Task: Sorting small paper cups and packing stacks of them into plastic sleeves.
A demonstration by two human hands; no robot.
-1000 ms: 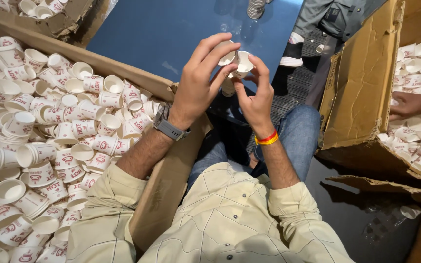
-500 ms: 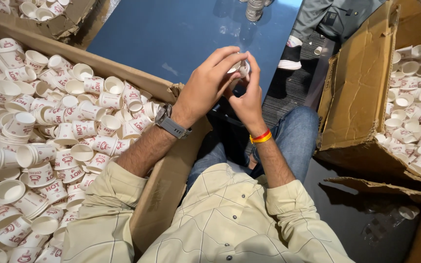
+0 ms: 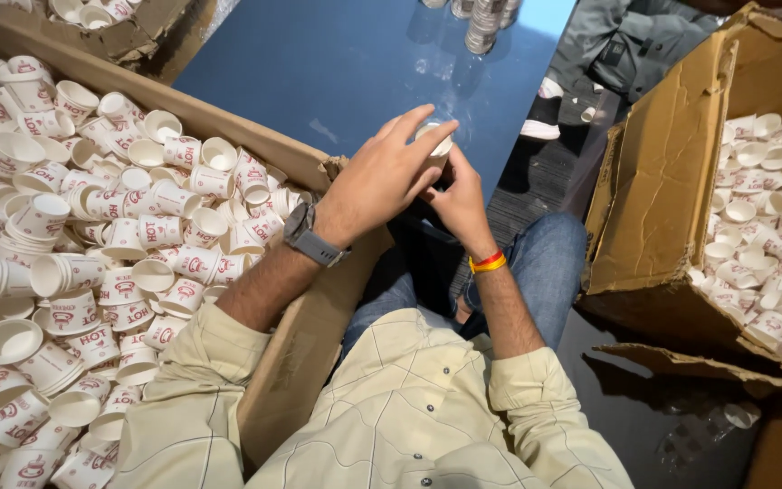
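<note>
Two hands close on one paper cup

Both hands have come down and nearer the body since the earlier frames, and the co-worker's hand that lay in the right-hand box a second ago is gone from view. The left hand (image 3: 382, 177), with a grey watch (image 3: 311, 235) on its wrist, curls over a small white paper cup (image 3: 433, 142), its fingertips on the rim. The right hand (image 3: 459, 195), with a red and yellow band (image 3: 487, 263) at the wrist, grips the same cup from below and behind; most of the cup is hidden between the two hands. The cup is held in the air above the person's lap, in front of a blue surface (image 3: 337, 63).

To the left, an open cardboard box (image 3: 228, 122) is full of loose and stacked paper cups (image 3: 119, 244) with red print. To the right, a second torn cardboard box (image 3: 672, 181) holds more of the same. A few stacks of cups (image 3: 481, 23) stand at the far edge of the blue surface.
</note>
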